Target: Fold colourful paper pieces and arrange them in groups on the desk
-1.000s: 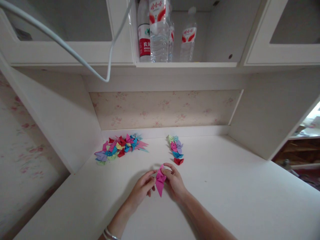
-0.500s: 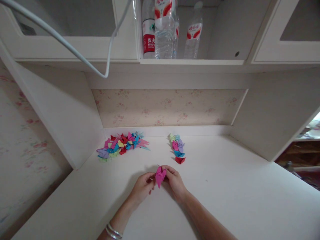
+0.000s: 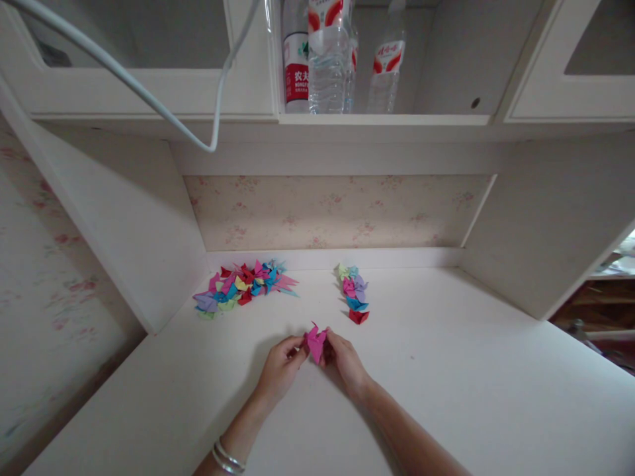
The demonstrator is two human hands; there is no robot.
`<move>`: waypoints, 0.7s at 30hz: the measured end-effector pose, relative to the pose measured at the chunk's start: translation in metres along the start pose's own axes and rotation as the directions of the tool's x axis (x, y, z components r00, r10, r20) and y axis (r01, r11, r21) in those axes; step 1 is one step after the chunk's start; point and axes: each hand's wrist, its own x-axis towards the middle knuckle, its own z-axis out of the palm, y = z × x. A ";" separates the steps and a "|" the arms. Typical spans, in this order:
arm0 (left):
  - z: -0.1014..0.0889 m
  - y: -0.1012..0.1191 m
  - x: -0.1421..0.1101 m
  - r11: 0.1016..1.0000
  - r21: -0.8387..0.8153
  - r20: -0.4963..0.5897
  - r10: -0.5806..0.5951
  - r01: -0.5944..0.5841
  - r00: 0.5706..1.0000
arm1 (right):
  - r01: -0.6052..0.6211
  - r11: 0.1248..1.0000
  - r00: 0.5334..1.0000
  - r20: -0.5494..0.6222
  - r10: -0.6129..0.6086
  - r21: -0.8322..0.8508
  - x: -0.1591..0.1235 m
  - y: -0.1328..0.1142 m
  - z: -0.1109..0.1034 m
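Observation:
A pink origami crane (image 3: 316,344) is held between my two hands above the white desk. My left hand (image 3: 282,365) pinches its left side between thumb and fingers. On the other side, the fingers of my right hand (image 3: 346,360) are closed on the crane's right edge. Beyond my hands, a short column of folded paper cranes (image 3: 358,304) in green, pink, purple, blue and red lies on the desk. Farther left sits a larger heap of colourful paper cranes (image 3: 243,285).
The white desk (image 3: 446,396) runs back to a floral-papered wall panel (image 3: 337,211). Side panels close it in left and right. Overhead, an open cabinet shelf holds several plastic bottles (image 3: 327,73). A white bent rod or cable (image 3: 163,116) hangs at the upper left.
The pink crane has tilted and risen slightly between my hands, so its thin pointed tip now shows at the top. My left fingers have shifted up its left side.

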 end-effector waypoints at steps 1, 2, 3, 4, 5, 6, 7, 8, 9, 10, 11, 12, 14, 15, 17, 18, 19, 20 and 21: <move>0.000 -0.001 0.000 1.000 0.002 -0.002 0.004 -0.004 1.000 | -0.001 1.000 1.000 0.003 0.002 -0.003 0.000 0.001 0.000; 0.000 -0.001 0.000 1.000 0.004 -0.003 0.007 -0.007 1.000 | -0.005 1.000 1.000 0.008 0.005 -0.003 0.001 0.001 0.000; 0.000 -0.001 0.000 1.000 0.006 -0.004 0.009 -0.009 1.000 | -0.010 1.000 1.000 0.013 0.010 0.002 0.001 0.001 0.000; 0.001 0.000 0.000 1.000 0.007 -0.007 0.010 -0.010 1.000 | -0.015 1.000 1.000 0.014 0.015 0.010 0.001 0.001 0.001; 0.001 0.001 0.000 1.000 0.008 -0.009 0.009 -0.009 1.000 | -0.019 1.000 1.000 0.014 0.019 0.019 0.001 0.001 0.001; 0.001 0.002 0.001 1.000 0.007 -0.013 0.008 -0.008 1.000 | -0.021 0.999 1.000 0.013 0.020 0.026 0.000 0.000 0.002; 0.001 0.003 0.001 1.000 0.008 -0.021 0.005 -0.005 1.000 | -0.021 0.999 1.000 0.011 0.020 0.029 0.000 -0.001 0.002; 0.002 0.004 0.001 1.000 0.010 -0.031 0.000 0.000 1.000 | -0.018 0.999 1.000 0.006 0.018 0.028 -0.001 -0.003 0.003; 0.002 0.005 0.001 1.000 0.013 -0.042 -0.005 0.006 0.999 | -0.014 1.000 1.000 0.002 0.014 0.023 -0.001 -0.004 0.003; 0.002 0.006 0.001 1.000 0.016 -0.054 -0.011 0.012 0.998 | -0.010 1.000 1.000 -0.002 0.010 0.019 -0.001 -0.004 0.003; 0.001 0.006 0.001 1.000 0.021 -0.065 -0.016 0.018 0.998 | -0.005 1.000 1.000 -0.003 0.005 0.017 -0.002 -0.005 0.003; 0.001 0.006 0.001 0.999 0.026 -0.076 -0.021 0.023 0.997 | 0.000 1.000 1.000 -0.005 0.000 0.020 -0.002 -0.005 0.003; 0.000 0.006 0.002 0.999 0.035 -0.092 -0.029 0.032 0.995 | 0.010 0.999 1.000 -0.006 -0.010 0.030 -0.001 -0.003 0.002; 0.000 0.005 0.002 0.998 0.039 -0.095 -0.035 0.039 0.995 | 0.012 0.999 1.000 -0.008 -0.012 0.031 0.000 -0.002 0.002; 0.000 0.005 0.002 0.998 0.046 -0.089 -0.046 0.050 0.995 | 0.010 1.000 1.000 -0.010 -0.010 0.023 0.001 0.000 0.001; 0.000 0.005 0.002 0.997 0.049 -0.081 -0.049 0.053 0.995 | 0.006 1.000 1.000 -0.011 -0.006 0.019 0.001 0.000 0.001; -0.001 0.005 0.002 0.997 0.051 -0.073 -0.051 0.054 0.996 | 0.003 1.000 1.000 -0.010 -0.002 0.018 0.002 0.000 0.001; -0.001 0.005 0.002 0.997 0.051 -0.064 -0.051 0.054 0.997 | 0.000 1.000 1.000 -0.009 0.001 0.020 0.002 0.000 0.001; -0.001 0.005 0.002 0.997 0.051 -0.058 -0.050 0.053 0.997 | -0.003 1.000 1.000 -0.008 0.003 0.024 0.001 0.000 0.001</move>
